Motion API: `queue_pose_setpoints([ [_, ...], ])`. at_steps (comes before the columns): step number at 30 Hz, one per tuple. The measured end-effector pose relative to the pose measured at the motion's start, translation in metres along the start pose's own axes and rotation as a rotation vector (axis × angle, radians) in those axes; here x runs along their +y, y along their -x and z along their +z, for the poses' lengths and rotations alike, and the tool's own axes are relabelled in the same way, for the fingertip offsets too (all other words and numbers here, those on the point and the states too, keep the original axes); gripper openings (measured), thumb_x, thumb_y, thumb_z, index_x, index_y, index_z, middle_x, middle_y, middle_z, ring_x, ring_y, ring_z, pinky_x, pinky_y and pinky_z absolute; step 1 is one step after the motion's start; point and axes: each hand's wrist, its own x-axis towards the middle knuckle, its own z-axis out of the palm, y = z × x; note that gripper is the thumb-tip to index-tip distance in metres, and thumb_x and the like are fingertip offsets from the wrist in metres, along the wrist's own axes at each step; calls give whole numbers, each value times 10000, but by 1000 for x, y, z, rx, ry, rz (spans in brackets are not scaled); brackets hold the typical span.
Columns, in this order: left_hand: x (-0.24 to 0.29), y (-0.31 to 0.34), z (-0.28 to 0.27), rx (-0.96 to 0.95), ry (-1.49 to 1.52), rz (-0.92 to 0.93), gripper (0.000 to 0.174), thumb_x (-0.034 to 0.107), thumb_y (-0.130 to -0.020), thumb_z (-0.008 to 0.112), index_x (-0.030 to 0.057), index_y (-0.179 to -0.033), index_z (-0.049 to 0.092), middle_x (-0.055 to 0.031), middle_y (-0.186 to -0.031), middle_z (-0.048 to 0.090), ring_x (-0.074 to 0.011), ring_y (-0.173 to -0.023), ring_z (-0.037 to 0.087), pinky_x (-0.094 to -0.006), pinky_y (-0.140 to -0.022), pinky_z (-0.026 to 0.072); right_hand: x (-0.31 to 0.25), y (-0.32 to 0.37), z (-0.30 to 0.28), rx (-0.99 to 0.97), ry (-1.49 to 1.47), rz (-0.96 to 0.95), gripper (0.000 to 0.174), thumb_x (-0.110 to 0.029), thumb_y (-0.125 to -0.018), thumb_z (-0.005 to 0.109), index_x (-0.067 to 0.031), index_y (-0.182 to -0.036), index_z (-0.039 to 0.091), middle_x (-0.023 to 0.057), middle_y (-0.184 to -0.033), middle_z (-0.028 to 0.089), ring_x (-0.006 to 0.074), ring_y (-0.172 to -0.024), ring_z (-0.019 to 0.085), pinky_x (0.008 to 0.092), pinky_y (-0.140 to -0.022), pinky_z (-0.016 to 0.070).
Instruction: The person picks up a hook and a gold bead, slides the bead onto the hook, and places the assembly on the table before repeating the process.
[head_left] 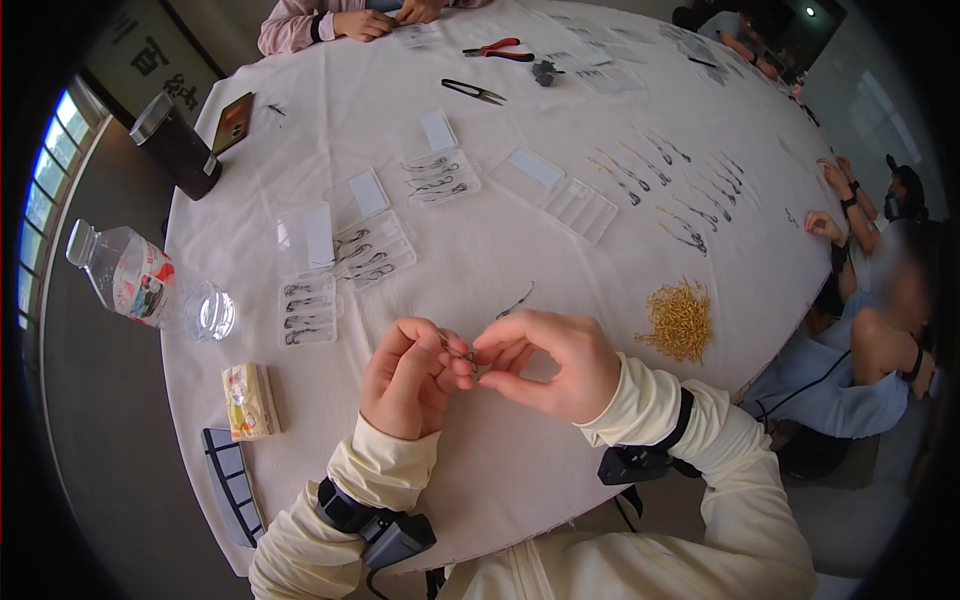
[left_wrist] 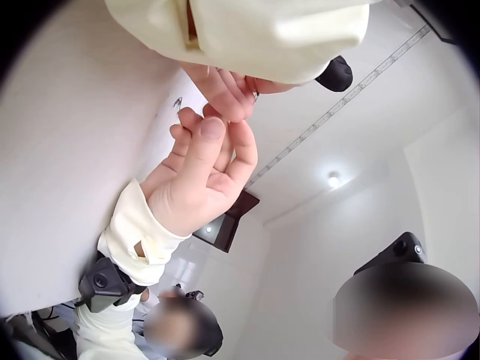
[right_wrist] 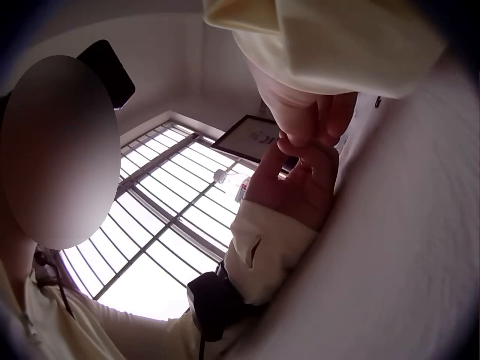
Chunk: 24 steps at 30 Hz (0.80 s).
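Over the near part of the desk (head_left: 515, 465), a small dark metal piece (head_left: 459, 350) sits between the two hands, right at their fingertips. The left hand (head_left: 405, 385) has its fingers curled inward and its thumb bent toward them, pinching the piece. The right hand (head_left: 562, 365) meets it from the other side, fingers and thumb bowed with a gap between them, the tips close against the piece's end; whether they grip it or only touch it, I cannot tell. Both wrist views show the fingertips of the two hands meeting.

Just beyond the right hand, a thin dark strand (head_left: 517, 299) lies on the desk. A pile of golden pieces (head_left: 678, 320) is off to the right of that hand, apart from it. Beyond the left hand and to its left, a clear box (head_left: 331, 312) holds rows of dark hook-like pieces. Farther out, an open clear case (head_left: 580, 212) lies near rows of slender dark and golden pieces (head_left: 693, 240).
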Motion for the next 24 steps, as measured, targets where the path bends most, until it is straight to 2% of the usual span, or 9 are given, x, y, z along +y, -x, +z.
queue_pose_setpoints([
  [3, 0, 0, 0, -4, 49, -8, 85, 118, -1014, 482, 42, -1022, 518, -125, -978, 624, -184, -807, 624, -306, -736, 525, 4, 0, 0, -24, 31, -81, 279, 13, -794, 736, -23, -1043, 615, 69, -911, 692, 159, -797, 711, 272, -712, 579],
  [10, -1, -1, 1, -14, 94, -23, 85, 129, -1015, 481, 55, -1015, 524, -104, -969, 619, -174, -782, 619, -291, -715, 512, 1, -4, 1, -10, -9, -19, 277, 57, -756, 752, -5, -994, 625, 92, -908, 688, 183, -802, 713, 276, -716, 569],
  [15, 0, -1, 0, -23, 108, -45, 85, 134, -1014, 480, 61, -1012, 524, -98, -958, 614, -156, -770, 618, -282, -698, 510, 1, -4, 0, -16, 12, -81, 233, 66, -733, 756, -9, -923, 644, 87, -895, 673, 181, -764, 685, 279, -675, 551],
  [24, 0, 0, 0, -32, 113, -76, 80, 132, -1010, 478, 67, -1003, 524, -97, -957, 612, -142, -766, 616, -271, -687, 507, 3, -4, 1, -2, 69, -160, 212, 62, -734, 756, -14, -907, 661, 85, -873, 668, 206, -743, 665, 295, -645, 535],
])
